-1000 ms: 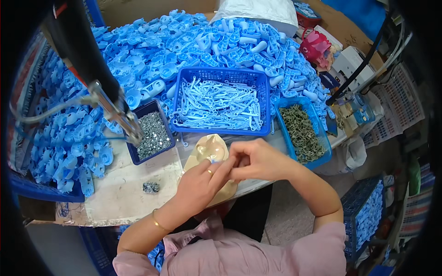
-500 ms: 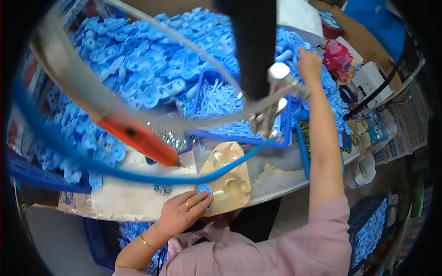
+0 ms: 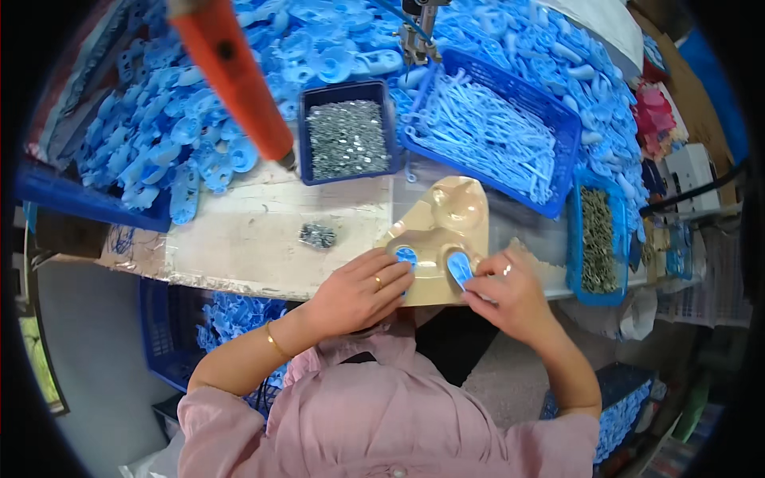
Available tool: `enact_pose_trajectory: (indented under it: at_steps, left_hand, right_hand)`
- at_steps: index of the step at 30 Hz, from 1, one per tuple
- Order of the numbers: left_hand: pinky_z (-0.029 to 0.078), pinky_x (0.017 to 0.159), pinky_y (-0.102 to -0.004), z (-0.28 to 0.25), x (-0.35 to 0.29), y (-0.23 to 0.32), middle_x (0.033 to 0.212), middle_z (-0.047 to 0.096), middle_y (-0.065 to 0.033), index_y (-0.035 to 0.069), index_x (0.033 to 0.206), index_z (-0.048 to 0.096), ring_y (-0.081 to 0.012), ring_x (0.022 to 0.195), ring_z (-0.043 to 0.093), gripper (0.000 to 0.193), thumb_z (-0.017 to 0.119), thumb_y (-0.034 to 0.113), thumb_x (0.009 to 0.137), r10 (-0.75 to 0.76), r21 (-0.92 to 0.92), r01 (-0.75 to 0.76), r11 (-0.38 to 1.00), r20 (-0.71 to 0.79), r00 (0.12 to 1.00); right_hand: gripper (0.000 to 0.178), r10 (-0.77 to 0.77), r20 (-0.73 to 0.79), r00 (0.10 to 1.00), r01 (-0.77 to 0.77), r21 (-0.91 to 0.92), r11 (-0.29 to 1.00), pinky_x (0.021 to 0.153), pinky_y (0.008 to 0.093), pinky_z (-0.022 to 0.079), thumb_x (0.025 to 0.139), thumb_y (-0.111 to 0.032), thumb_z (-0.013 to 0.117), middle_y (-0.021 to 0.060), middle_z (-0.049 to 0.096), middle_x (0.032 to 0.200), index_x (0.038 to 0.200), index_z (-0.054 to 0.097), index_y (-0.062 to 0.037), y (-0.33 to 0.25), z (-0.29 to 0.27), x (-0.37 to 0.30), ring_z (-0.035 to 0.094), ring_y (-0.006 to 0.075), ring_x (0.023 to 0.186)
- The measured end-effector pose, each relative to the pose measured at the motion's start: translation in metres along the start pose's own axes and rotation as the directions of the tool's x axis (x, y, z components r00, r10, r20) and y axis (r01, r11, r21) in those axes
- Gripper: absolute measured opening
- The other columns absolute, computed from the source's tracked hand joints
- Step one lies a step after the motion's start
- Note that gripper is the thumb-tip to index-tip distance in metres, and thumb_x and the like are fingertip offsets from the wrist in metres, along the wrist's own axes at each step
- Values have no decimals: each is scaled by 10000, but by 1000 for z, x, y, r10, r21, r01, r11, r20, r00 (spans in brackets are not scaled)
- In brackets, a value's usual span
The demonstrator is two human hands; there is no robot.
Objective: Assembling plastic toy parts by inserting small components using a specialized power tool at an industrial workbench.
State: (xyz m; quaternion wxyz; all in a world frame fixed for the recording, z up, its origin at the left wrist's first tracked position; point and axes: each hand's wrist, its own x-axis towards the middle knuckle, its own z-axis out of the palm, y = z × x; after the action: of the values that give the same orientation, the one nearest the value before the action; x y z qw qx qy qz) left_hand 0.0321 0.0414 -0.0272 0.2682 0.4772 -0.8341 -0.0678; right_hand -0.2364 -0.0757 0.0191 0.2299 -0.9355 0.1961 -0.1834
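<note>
A tan moulded jig (image 3: 430,281) with raised, rounded hollows lies at the table's front edge. My left hand (image 3: 358,291) rests at the jig's left side, fingers pressed together over a round blue plastic part (image 3: 406,256) that is partly hidden under them. At the right-hand hollow my right hand (image 3: 511,295) pinches the lower end of a long oval blue plastic part (image 3: 459,268) between thumb and fingers. Left of the jig sits a small heap of shiny metal bits (image 3: 318,235).
Behind stand a dark blue bin of small metal pieces (image 3: 348,139), a blue basket of thin light-blue plastic pieces (image 3: 486,131), and a blue tray of brassy screws (image 3: 598,239). Blue parts (image 3: 319,40) pile up beyond. An orange tool (image 3: 235,80) hangs at upper left; a metal machine head (image 3: 418,36) hangs above.
My right hand has come back from the far pile to the jig, now with the oval blue part. My left hand stays at the jig. The view has shifted; the orange tool appears higher.
</note>
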Motion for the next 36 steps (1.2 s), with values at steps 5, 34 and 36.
enact_pose_trajectory:
  at_steps: [5, 34, 36]
  left_hand:
    - [464, 1047, -467, -19, -24, -16, 1352, 593, -128, 65, 1298, 606, -326, 1190, 594, 493, 739, 203, 844, -66, -8, 65, 998, -68, 996]
    - [538, 598, -404, -231, 2, -269, 843, 680, -116, 113, 1034, 660, -314, 722, 680, 175, 597, 199, 895, -424, -26, 683, 730, -800, 423]
    - [506, 523, -371, -230, -19, -229, 757, 654, -93, 90, 987, 660, -255, 625, 641, 175, 601, 222, 888, -661, -236, 706, 668, -625, 416]
  right_hand:
    - [197, 17, -22, 1000, -20, -160, 987, 787, 404, 456, 703, -110, 830, 66, 578, 886, 849, 699, -87, -9, 15, -7, 560, 298, 853]
    - [113, 164, -71, 984, -148, 188, 971, 653, 317, 491, 782, -8, 769, 90, 666, 852, 863, 693, -31, -30, 31, 34, 641, 232, 755]
    - [115, 144, -73, 987, -124, 233, 965, 676, 325, 502, 778, -3, 771, 91, 666, 841, 859, 694, -29, -43, 39, 48, 649, 241, 771]
